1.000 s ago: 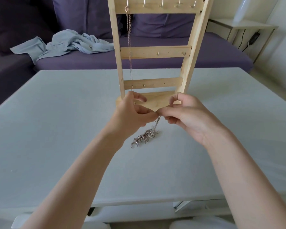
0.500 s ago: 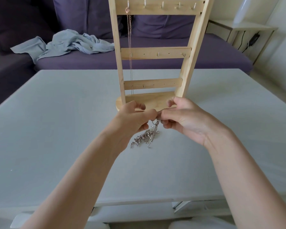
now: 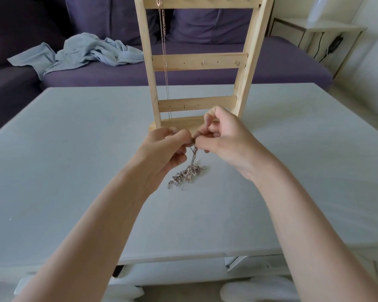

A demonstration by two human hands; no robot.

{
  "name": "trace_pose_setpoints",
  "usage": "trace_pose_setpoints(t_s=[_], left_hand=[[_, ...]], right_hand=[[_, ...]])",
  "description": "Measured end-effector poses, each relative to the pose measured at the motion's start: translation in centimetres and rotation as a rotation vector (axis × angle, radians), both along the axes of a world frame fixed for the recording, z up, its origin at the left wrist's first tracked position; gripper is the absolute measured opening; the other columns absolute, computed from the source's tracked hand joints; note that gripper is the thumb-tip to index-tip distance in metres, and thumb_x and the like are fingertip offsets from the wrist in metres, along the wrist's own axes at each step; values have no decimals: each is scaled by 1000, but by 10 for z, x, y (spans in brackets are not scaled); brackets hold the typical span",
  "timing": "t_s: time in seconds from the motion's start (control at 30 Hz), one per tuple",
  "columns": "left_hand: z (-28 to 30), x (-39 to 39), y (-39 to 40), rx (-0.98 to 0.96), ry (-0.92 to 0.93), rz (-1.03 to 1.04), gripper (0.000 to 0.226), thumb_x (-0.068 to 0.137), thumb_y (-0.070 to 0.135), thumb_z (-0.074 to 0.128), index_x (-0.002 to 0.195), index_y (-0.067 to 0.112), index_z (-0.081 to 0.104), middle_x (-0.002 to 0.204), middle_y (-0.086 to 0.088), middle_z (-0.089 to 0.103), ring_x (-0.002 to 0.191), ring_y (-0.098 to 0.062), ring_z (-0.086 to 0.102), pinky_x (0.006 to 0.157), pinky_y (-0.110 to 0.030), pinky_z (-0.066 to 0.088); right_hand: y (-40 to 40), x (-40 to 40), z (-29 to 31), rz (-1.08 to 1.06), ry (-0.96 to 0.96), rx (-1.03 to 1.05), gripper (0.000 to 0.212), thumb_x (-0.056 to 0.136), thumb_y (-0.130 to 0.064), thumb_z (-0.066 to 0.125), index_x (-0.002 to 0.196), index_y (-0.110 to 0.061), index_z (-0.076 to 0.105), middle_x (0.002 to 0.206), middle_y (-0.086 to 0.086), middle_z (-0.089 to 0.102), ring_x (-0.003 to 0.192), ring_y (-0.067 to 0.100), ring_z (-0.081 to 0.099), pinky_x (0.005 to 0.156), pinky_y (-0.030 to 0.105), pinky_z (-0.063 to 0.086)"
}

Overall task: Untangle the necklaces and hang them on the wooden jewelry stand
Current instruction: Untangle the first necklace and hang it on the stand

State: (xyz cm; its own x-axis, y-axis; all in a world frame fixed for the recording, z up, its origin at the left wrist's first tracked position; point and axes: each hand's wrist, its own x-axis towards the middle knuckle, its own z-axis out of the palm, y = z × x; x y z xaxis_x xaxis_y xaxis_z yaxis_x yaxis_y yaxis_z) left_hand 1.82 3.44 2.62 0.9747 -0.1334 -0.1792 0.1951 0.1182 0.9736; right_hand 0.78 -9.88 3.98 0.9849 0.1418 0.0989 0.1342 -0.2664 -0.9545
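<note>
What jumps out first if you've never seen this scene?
Two hands, the left hand and right hand, pinch a tangled clump of silver necklaces over the pale table. Behind them stands a wooden jewelry stand, with one thin chain hanging from its top rail.

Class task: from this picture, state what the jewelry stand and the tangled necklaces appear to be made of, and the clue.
Jewelry stand: pale unfinished-looking wood; grain lines show, matte surface.
Tangled necklaces: apparently silvery metal chain; small glinting links, though plating or alloy cannot be told.
</note>
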Motion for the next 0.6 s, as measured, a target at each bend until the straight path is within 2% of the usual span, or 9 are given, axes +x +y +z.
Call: trace_pose_setpoints(t_s=[0.13, 0.23, 0.33, 0.43, 0.6], left_hand=[[0, 2, 3, 51, -49, -68, 16, 86, -2, 58, 86, 11, 49, 63, 1, 53, 51, -7, 45, 53, -17, 47], [1, 2, 6, 49, -70, -123, 19, 85, -3, 59, 88, 13, 48, 58, 5, 50, 52, -7, 45, 56, -18, 48], [5, 0, 6, 5, -65, -180, 21, 85, -6, 57, 88, 12, 47, 55, 7, 49, 52, -7, 45, 55, -18, 48], [5, 0, 2, 100, -89, -182, 19, 86, -5, 57, 87, 12, 48, 59, 3, 50, 53, -8, 46, 58, -19, 49], [3, 0, -2, 255, -104, -156, 11, 87, 3, 60, 87, 13, 55, 70, 0, 57, 50, -3, 51, 63, -17, 51]], right_hand=[[-8, -1, 1, 24, 35, -13, 29, 80, 1, 62, 88, -20, 44, 73, -2, 64, 67, 15, 52, 67, 25, 43], [-14, -4, 3, 49, 61, 69, 31, 79, 0, 68, 90, -18, 46, 73, 3, 66, 66, 15, 53, 65, 22, 42], [-16, -5, 3, 39, 124, 227, 32, 80, 7, 64, 87, -17, 44, 73, 8, 62, 58, 13, 50, 62, 23, 40], [-12, -5, -1, -23, 169, 308, 32, 81, 12, 58, 84, -16, 42, 76, 16, 55, 57, 15, 45, 60, 24, 39], [-9, -2, -7, -68, 98, 189, 34, 79, 8, 59, 84, -19, 40, 69, 3, 61, 66, 18, 46, 68, 28, 38]])
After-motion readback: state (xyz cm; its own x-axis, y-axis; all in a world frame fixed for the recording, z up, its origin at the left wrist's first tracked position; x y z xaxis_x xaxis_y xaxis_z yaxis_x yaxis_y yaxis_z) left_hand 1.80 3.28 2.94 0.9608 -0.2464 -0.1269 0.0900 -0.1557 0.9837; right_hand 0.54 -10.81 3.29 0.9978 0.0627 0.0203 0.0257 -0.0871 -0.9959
